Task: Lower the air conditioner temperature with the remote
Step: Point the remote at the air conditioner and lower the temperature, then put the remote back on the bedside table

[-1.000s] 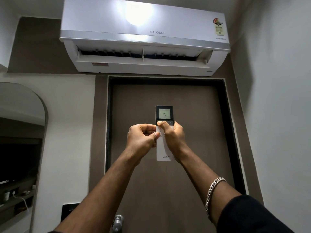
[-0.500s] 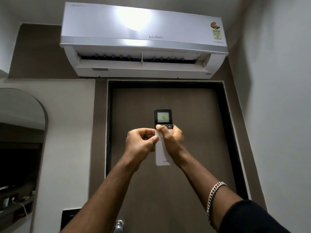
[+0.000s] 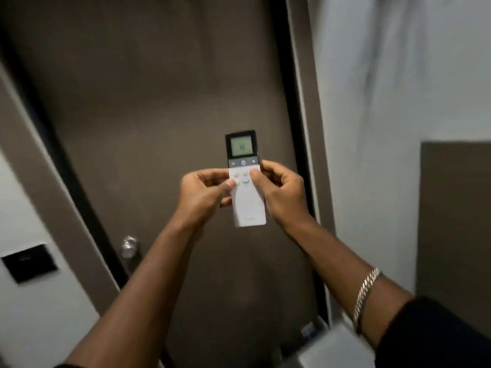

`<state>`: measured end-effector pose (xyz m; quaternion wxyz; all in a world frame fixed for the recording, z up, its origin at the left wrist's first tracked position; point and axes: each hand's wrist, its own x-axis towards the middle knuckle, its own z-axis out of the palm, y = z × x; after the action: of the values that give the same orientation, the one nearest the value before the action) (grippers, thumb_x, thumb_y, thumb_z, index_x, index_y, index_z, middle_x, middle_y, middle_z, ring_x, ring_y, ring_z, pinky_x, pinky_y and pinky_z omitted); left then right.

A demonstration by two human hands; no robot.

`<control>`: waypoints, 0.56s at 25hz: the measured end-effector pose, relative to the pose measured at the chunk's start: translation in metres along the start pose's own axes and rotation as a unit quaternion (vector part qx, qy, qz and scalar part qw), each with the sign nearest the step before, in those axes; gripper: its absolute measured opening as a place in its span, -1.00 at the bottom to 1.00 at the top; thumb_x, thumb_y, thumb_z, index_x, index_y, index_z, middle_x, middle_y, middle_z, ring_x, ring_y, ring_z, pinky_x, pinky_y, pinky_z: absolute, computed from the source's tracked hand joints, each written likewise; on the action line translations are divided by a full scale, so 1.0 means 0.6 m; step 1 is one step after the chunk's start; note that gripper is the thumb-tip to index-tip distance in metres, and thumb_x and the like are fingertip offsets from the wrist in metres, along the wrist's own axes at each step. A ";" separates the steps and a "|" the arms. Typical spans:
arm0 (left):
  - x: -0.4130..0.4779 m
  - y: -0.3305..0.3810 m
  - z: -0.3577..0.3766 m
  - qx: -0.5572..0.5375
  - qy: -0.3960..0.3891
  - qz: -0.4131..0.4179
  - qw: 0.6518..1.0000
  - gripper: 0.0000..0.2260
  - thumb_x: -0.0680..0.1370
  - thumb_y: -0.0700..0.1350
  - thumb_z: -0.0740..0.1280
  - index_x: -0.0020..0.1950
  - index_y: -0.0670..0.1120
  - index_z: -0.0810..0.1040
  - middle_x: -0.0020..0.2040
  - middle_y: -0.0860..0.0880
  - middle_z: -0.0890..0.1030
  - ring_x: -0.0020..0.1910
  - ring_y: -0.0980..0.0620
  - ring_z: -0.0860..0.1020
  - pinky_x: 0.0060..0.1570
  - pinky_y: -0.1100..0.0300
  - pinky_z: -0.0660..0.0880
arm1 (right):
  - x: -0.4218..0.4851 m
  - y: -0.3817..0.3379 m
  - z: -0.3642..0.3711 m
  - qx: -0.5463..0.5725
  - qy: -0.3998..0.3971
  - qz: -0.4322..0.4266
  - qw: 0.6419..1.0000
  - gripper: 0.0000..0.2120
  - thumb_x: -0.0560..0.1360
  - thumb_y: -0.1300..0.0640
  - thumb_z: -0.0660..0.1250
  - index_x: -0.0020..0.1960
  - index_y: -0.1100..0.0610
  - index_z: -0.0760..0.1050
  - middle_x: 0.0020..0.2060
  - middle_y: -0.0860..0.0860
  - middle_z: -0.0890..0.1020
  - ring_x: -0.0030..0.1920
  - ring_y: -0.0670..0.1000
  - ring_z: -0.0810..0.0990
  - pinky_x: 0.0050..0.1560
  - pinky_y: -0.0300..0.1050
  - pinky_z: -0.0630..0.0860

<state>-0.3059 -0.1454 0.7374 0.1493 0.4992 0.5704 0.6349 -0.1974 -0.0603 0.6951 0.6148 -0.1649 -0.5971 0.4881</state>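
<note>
A slim white remote (image 3: 248,205) with a black top and a lit screen is upright in front of the brown door. My left hand (image 3: 203,196) grips its left edge, thumb tip on the white button area. My right hand (image 3: 281,193) holds its right edge, thumb resting on the upper white buttons below the black strip with minus, power and plus keys. The screen digits are blurred. The air conditioner is out of view.
The brown door (image 3: 159,102) with a dark frame fills the middle, its round metal knob (image 3: 128,247) at lower left. A black wall switch plate (image 3: 29,262) is at left. A brown panel (image 3: 454,221) and a white wall lie to the right.
The view has tilted down, so the air conditioner and mirror have left the frame. My right thumb has slid from the black minus key down onto the white buttons; both hands still hold the remote.
</note>
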 end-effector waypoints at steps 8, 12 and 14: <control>-0.165 -0.394 0.375 -0.005 -0.166 -0.256 0.952 -0.84 0.51 -0.30 0.38 0.07 -0.26 0.65 -0.12 -0.08 0.70 -0.25 0.07 0.70 -0.28 0.20 0.67 | -0.235 0.306 -0.396 -0.185 0.170 0.276 0.928 -0.73 0.50 0.14 0.38 0.18 0.17 0.62 0.05 0.08 0.72 -0.08 -0.02 0.69 -0.34 -0.26 0.53; -0.330 -0.599 0.562 0.006 -0.235 -0.367 0.900 -0.82 0.47 -0.30 0.42 0.05 -0.28 0.67 0.00 -0.17 0.73 -0.16 -0.05 0.73 -0.13 0.04 0.69 | -0.423 0.449 -0.593 -0.227 0.241 0.400 0.855 -0.71 0.52 0.16 0.34 0.22 0.21 0.58 0.11 0.12 0.70 0.00 0.07 0.70 -0.33 -0.29 0.55; -0.415 -0.701 0.627 0.039 -0.265 -0.400 0.877 -0.82 0.46 -0.26 0.45 0.04 -0.25 0.68 0.03 -0.17 0.73 -0.16 -0.05 0.72 -0.12 0.05 0.69 | -0.518 0.521 -0.670 -0.260 0.257 0.448 0.816 -0.73 0.52 0.15 0.34 0.18 0.23 0.60 0.07 0.14 0.71 -0.06 0.08 0.71 -0.26 -0.21 0.60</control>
<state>-0.0495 0.0099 0.1985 0.5164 0.3837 0.6847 0.3425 0.0953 -0.0086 0.1776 0.3936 -0.6877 -0.3819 0.4758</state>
